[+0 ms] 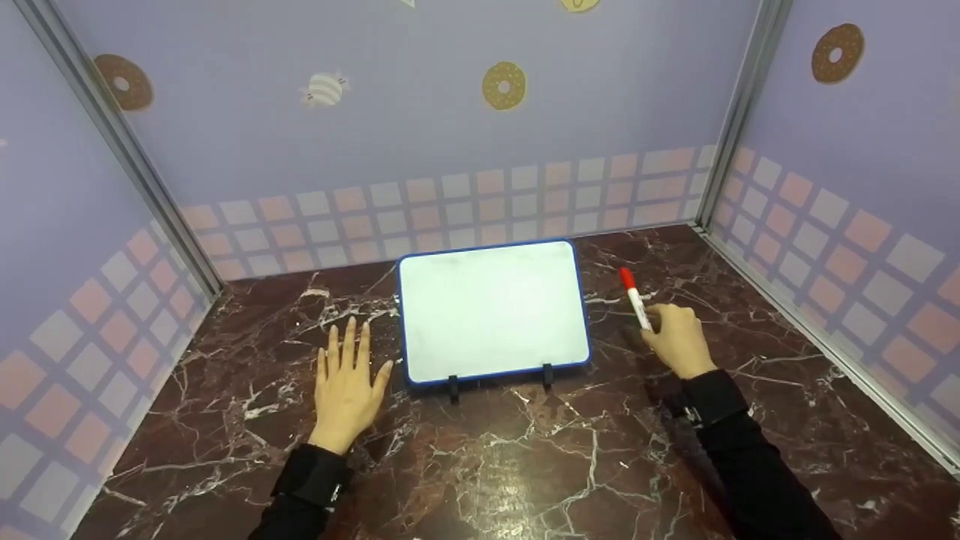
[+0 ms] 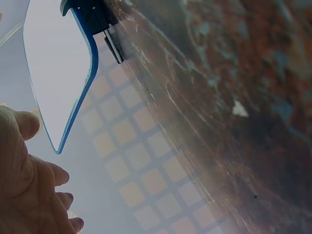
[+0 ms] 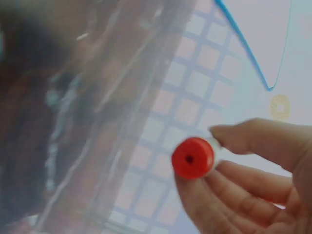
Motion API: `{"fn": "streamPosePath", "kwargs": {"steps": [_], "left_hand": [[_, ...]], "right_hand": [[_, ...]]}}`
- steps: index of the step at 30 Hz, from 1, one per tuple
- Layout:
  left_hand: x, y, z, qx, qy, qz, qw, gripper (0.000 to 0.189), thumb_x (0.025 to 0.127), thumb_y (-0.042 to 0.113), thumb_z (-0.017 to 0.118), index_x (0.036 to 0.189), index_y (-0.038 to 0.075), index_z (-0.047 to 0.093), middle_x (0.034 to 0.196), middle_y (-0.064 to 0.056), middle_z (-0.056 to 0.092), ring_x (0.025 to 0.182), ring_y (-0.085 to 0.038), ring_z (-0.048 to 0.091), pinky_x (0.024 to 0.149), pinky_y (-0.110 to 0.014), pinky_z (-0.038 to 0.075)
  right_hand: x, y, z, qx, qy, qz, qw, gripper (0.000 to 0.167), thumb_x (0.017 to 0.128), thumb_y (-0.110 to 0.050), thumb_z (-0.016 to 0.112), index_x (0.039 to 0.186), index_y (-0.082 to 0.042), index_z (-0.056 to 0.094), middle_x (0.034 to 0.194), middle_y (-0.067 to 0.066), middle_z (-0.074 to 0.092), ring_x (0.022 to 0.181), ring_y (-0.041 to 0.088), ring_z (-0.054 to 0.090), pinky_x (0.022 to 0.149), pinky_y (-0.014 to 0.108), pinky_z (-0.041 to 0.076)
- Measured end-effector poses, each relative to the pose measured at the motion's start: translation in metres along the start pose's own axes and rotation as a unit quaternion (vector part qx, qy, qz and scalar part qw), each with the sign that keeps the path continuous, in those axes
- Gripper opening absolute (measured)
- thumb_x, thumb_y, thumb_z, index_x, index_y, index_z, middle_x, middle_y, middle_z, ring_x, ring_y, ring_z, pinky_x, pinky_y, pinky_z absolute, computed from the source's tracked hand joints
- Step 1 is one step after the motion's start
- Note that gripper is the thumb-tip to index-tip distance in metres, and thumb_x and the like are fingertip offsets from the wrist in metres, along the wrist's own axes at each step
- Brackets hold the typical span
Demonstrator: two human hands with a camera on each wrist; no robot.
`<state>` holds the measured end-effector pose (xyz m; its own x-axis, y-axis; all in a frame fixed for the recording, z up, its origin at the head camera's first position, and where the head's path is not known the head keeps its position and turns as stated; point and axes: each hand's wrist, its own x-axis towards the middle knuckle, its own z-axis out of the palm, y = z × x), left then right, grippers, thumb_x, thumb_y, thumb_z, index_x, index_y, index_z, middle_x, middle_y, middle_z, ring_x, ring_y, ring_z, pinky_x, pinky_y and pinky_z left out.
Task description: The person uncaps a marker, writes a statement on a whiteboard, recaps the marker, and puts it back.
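A small whiteboard with a blue rim leans back on a black stand, its face bare of writing. Left of it, my left hand has its fingers spread and straight, palm down, holding nothing; I cannot tell whether it touches the table. My right hand, to the right of the board, pinches a white marker near its back end between thumb and fingers. The marker's red cap points away from me. Its red end faces the camera in the right wrist view.
A dark red marble-patterned table lies under everything. Lilac wall panels with pink and white squares enclose it at the back, left and right, joined by grey metal posts.
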<state>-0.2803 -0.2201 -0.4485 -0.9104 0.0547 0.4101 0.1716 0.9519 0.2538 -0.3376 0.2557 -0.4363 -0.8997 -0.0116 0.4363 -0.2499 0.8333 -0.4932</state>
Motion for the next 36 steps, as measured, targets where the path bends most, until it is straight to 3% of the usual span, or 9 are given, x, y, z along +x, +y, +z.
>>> {"fn": "streamPosePath", "kwargs": {"steps": [6, 10, 19, 23, 27, 30, 33, 36], "left_hand": [[0.007, 0.007, -0.004, -0.001, -0.009, 0.004, 1.0, 0.07, 0.103, 0.037, 0.048, 0.157, 0.003, 0.019, 0.165, -0.019, 0.012, 0.152, -0.042, 0.006, 0.124, -0.058, 0.002], [0.016, 0.021, -0.009, -0.006, 0.005, 0.031, 0.9995, 0.07, 0.102, 0.036, 0.049, 0.157, 0.003, 0.02, 0.165, -0.019, 0.012, 0.152, -0.042, 0.007, 0.124, -0.057, 0.003], [0.04, 0.082, -0.015, 0.039, 0.046, 0.141, 0.9881, 0.087, 0.091, 0.038, 0.068, 0.157, 0.005, 0.021, 0.164, -0.016, 0.017, 0.152, -0.036, 0.015, 0.124, -0.053, 0.014], [0.046, 0.106, -0.017, 0.029, 0.06, 0.187, 0.9802, 0.093, 0.084, 0.038, 0.077, 0.155, 0.006, 0.027, 0.162, -0.014, 0.028, 0.151, -0.033, 0.024, 0.124, -0.051, 0.02], [0.047, 0.116, -0.014, -0.016, 0.088, 0.222, 0.9709, 0.072, 0.079, 0.028, 0.083, 0.141, 0.008, 0.053, 0.143, -0.01, 0.055, 0.138, -0.029, 0.046, 0.118, -0.048, 0.034], [0.046, 0.118, -0.01, -0.046, 0.114, 0.234, 0.9644, 0.043, 0.076, 0.02, 0.085, 0.115, 0.009, 0.07, 0.115, -0.005, 0.071, 0.113, -0.025, 0.064, 0.101, -0.041, 0.05], [0.045, 0.118, -0.006, -0.056, 0.132, 0.238, 0.9606, 0.026, 0.075, 0.017, 0.085, 0.098, 0.011, 0.074, 0.095, -0.002, 0.074, 0.09, -0.021, 0.069, 0.081, -0.036, 0.056], [0.045, 0.12, -0.005, -0.063, 0.143, 0.242, 0.9574, 0.023, 0.075, 0.015, 0.086, 0.093, 0.011, 0.073, 0.089, -0.001, 0.074, 0.081, -0.02, 0.07, 0.073, -0.035, 0.056]], "right_hand": [[0.002, -0.032, 0.004, 0.011, 0.056, -0.069, 0.996, 0.033, 0.078, 0.007, 0.073, 0.111, 0.008, 0.069, 0.089, 0.024, 0.072, 0.076, 0.036, 0.069, 0.068, 0.05, 0.057], [0.001, -0.058, 0.008, 0.013, 0.067, -0.112, 0.9913, 0.032, 0.078, 0.006, 0.074, 0.11, 0.003, 0.07, 0.086, 0.019, 0.072, 0.072, 0.032, 0.066, 0.065, 0.046, 0.056], [-0.004, -0.109, 0.024, 0.0, 0.035, -0.184, 0.9823, 0.037, 0.074, 0.008, 0.075, 0.108, -0.006, 0.074, 0.083, 0.011, 0.069, 0.07, 0.026, 0.066, 0.063, 0.042, 0.057], [-0.006, -0.125, 0.029, -0.005, 0.029, -0.209, 0.9775, 0.036, 0.075, 0.008, 0.076, 0.107, -0.009, 0.076, 0.083, 0.008, 0.068, 0.072, 0.025, 0.066, 0.065, 0.042, 0.057], [-0.008, -0.135, 0.031, -0.019, 0.03, -0.231, 0.9723, 0.035, 0.075, 0.007, 0.077, 0.105, -0.011, 0.077, 0.085, 0.007, 0.068, 0.075, 0.025, 0.065, 0.065, 0.041, 0.057], [-0.009, -0.139, 0.032, -0.031, 0.033, -0.247, 0.9679, 0.035, 0.075, 0.007, 0.079, 0.104, -0.012, 0.077, 0.086, 0.006, 0.068, 0.078, 0.025, 0.065, 0.066, 0.039, 0.058], [-0.01, -0.142, 0.033, -0.035, 0.036, -0.259, 0.9645, 0.036, 0.074, 0.008, 0.079, 0.102, -0.013, 0.078, 0.086, 0.005, 0.067, 0.078, 0.023, 0.063, 0.065, 0.038, 0.058], [-0.011, -0.143, 0.033, -0.034, 0.04, -0.268, 0.962, 0.036, 0.073, 0.009, 0.079, 0.101, -0.013, 0.078, 0.085, 0.005, 0.067, 0.076, 0.022, 0.062, 0.064, 0.036, 0.057]]}}
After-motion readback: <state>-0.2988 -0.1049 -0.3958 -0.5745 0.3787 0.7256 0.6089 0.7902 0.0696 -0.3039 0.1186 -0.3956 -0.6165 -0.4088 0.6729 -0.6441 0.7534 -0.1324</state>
